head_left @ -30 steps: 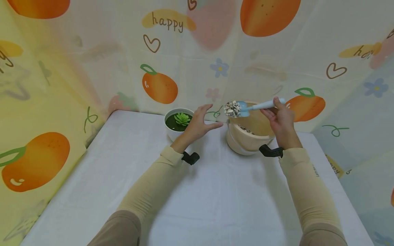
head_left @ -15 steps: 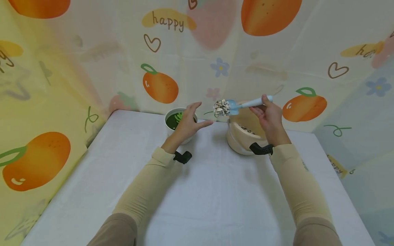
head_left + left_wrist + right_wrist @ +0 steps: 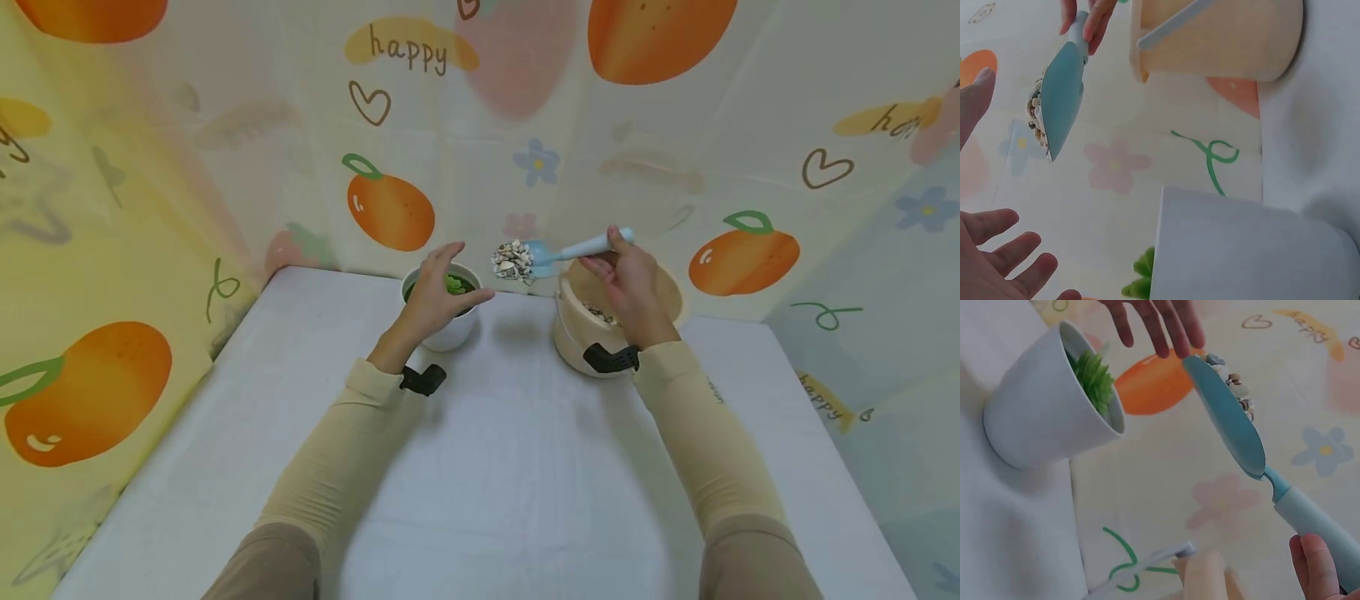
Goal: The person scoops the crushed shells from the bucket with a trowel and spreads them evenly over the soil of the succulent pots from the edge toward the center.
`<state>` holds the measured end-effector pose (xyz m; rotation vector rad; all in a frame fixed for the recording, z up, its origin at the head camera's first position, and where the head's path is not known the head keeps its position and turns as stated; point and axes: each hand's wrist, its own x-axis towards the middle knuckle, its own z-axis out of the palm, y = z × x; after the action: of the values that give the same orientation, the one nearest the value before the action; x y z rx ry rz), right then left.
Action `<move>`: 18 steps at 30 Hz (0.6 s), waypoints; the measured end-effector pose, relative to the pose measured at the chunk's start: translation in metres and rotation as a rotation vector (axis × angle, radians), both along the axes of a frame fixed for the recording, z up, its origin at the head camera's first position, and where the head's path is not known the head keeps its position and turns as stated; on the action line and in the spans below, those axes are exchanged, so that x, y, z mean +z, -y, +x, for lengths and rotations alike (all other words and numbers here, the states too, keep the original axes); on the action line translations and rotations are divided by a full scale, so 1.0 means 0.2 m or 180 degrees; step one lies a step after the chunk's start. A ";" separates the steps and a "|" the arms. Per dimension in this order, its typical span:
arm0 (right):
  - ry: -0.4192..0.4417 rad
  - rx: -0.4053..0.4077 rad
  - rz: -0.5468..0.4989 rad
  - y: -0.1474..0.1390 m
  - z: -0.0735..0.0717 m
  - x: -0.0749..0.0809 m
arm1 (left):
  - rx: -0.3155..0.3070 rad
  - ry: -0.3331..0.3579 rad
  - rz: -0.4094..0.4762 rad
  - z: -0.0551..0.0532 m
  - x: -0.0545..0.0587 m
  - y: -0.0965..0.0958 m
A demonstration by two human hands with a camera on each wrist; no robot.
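My right hand (image 3: pixel 632 287) grips the pale handle of a small blue garden trowel (image 3: pixel 1229 419). Its blade carries a heap of small pebbles (image 3: pixel 513 261) and hangs in the air between the two containers. My left hand (image 3: pixel 433 298) is held with fingers spread, in front of and above a white flower pot (image 3: pixel 1035 400), partly hiding it in the head view. A green succulent (image 3: pixel 1093 381) stands in that pot. Below my right hand is a cream bucket (image 3: pixel 573 333) with more pebbles (image 3: pixel 600 314) inside; my hand and forearm cover part of it.
A white cloth covers the table (image 3: pixel 480 483). Behind it hangs a curtain (image 3: pixel 480 167) printed with oranges, flowers and hearts, close to the table's back edge. The bucket's handle (image 3: pixel 1172 25) hangs down its side.
My right hand has carried the loaded trowel leftward, from over the bucket toward the flower pot. My left hand has also shifted left, to in front of the pot.
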<state>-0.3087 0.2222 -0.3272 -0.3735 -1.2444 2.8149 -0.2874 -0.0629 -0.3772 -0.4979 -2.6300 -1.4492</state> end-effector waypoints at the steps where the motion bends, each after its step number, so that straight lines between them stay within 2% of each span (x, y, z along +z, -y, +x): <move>1: 0.0008 0.0008 0.0006 0.01 -0.01 0.00 | -0.0002 0.0009 0.0003 0.00 0.00 0.01; 9: 0.0120 0.0079 0.0000 0.11 -0.04 -0.01 | 0.0093 0.0081 0.0040 -0.01 -0.01 0.10; 18: 0.0207 0.0177 0.0145 0.20 -0.07 -0.04 | 0.0196 0.0028 0.0007 -0.03 -0.05 0.21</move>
<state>-0.3226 0.1821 -0.3359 -0.4382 -1.3496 2.8364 -0.2929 -0.1057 -0.3870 -0.4073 -2.6256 -1.4393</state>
